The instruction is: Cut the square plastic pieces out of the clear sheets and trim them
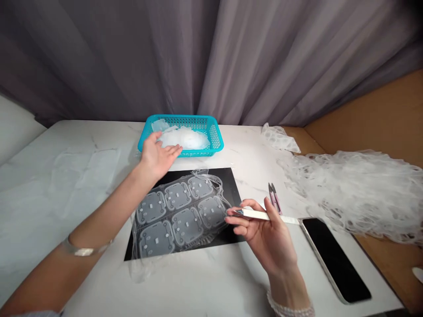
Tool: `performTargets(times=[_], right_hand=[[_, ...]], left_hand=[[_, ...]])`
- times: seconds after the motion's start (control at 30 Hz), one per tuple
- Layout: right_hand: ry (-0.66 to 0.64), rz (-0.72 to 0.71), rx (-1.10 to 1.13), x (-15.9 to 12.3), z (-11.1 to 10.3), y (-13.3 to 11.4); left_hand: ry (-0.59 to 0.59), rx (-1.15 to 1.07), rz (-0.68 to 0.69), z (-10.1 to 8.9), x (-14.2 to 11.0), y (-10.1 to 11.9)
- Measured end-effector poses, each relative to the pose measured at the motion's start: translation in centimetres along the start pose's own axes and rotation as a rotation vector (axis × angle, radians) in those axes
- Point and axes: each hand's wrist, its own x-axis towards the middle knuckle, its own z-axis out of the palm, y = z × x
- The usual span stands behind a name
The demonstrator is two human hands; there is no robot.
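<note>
My left hand (158, 155) reaches over the near left rim of a blue plastic basket (216, 141). Its palm is turned up and its fingers are spread, with nothing held. Inside the basket lie translucent white pieces (187, 138) in a heap. My right hand (267, 237), palm up, holds a white pen-like tool (257, 214) with a small dark pointed tip, which points left. Between the hands, a clear moulded sheet (185, 224) with several rounded-square shapes rests on a black mat (231, 180). Loose clear strips trail from the sheet's upper right side.
Purple-handled thread snips (274, 198) and a dark-screened phone (335, 259) lie on the right. Beyond them spreads a big pile of translucent scrap webbing (360, 193) beside brown cardboard (380, 110). Clear sheets (86, 169) cover the table's left side. A grey curtain (185, 57) hangs behind.
</note>
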Motion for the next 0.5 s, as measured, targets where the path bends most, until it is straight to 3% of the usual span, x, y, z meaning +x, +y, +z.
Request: performTargets(times=[0.1,0.23,0.33,0.43,0.5], right_hand=[[0.087,-0.07,-0.112,0.9,-0.5,0.3],[0.065,-0.026,-0.252,3.3,-0.3,0.8],[-0.024,0.009,-0.307,6.2,1.2,1.5],[-0.058,-0.098,-0.48,9.7,2.8,1.9],[0.037,-0.257,-0.611,11.7,3.0,1.5]], left_hand=[[-0.151,0.213,0.126,-1.8,-3.0,-2.6],[-0.517,1.05,0.314,-5.1,-7.0,-5.0],[-0.82,1.588,0.55,-7.5,-9.0,-6.7],[-1.004,1.819,0.796,-9.2,-9.7,-8.3],[-1.03,1.881,0.89,-9.9,-9.7,-9.0]])
